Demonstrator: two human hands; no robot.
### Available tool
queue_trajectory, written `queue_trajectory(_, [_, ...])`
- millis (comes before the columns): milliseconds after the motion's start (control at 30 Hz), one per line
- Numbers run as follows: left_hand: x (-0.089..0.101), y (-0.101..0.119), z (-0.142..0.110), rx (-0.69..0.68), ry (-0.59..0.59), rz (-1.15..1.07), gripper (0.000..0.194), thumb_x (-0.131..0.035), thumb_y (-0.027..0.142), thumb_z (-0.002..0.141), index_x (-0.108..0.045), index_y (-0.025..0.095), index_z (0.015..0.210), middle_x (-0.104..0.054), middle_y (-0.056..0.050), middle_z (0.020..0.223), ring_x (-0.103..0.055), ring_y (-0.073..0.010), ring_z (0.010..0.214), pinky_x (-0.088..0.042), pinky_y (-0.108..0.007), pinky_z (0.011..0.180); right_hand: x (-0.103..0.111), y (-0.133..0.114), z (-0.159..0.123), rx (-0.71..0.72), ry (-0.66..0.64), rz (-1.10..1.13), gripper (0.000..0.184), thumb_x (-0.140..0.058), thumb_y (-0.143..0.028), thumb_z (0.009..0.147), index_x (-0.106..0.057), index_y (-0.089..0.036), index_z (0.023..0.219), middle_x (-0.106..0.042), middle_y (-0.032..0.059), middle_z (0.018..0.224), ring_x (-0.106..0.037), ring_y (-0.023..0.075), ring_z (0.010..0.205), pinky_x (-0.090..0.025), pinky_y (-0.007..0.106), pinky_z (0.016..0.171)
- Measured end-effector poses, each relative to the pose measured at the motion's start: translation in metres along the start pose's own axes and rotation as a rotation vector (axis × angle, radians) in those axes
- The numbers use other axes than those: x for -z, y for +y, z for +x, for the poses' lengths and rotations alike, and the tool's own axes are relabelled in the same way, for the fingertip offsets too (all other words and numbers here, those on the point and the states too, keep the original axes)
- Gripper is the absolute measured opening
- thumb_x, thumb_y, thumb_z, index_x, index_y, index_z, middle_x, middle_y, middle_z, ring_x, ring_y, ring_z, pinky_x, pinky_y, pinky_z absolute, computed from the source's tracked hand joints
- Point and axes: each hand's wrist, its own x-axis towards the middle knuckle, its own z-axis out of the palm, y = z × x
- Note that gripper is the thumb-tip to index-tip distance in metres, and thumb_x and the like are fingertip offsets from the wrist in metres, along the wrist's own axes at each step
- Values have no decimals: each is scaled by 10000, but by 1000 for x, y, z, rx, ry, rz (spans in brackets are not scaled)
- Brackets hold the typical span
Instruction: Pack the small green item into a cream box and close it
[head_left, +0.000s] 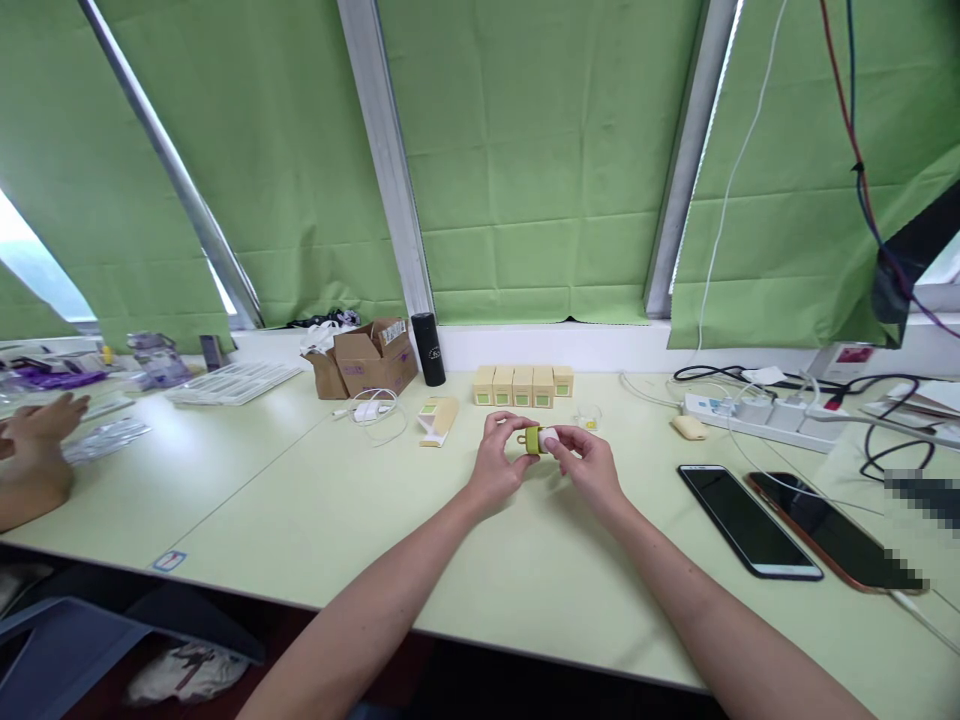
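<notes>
Above the table, both hands meet around a small cylinder with a yellow-green band, a white end and a little loop on its left side. My left hand grips the green part between thumb and fingers. The white end is pinched by my right hand, whose fingers partly cover it. Just beyond lies a small clear plastic piece with a bit of yellow in it. An opened cream carton rests to the left, and behind the hands stands a row of small yellowish boxes with green squares.
Toward the back are a cardboard box, a black bottle and a white cable. At right lie two phones, a cream case and a power strip with cables. Another person's hands are at far left.
</notes>
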Motion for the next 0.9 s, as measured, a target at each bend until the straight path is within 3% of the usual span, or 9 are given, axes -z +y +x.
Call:
queue_trajectory(600, [-3,-1,-2,-81,4,33,459,-819,122,757,-711,270,1178,-546,-84,1220,-556,-287,1279,-488,-491,1131,-2,1,-2,-15,7,30,617,-788,-760,696,-799,-182,912,-734,78,769,-564,183,613,-469,316,542])
queue_trajectory(800, [-4,1,-4,-90,4,37,460,-814,123,773,-697,268,1194,-574,-83,1193,-548,-283,1283,-488,-489,1132,0,2,-4,9,1,-9,652,-770,-682,780,-761,-209,1229,-661,9,709,-545,161,571,-494,328,595])
queue_trajectory(900, [-4,0,-5,-84,-5,42,448,-809,125,787,-695,266,1198,-579,-86,1198,-545,-278,1282,-486,-489,1134,0,3,-5,-3,-35,-16,595,-740,-677,814,-779,-226,1200,-670,14,738,-547,160,576,-503,330,588])
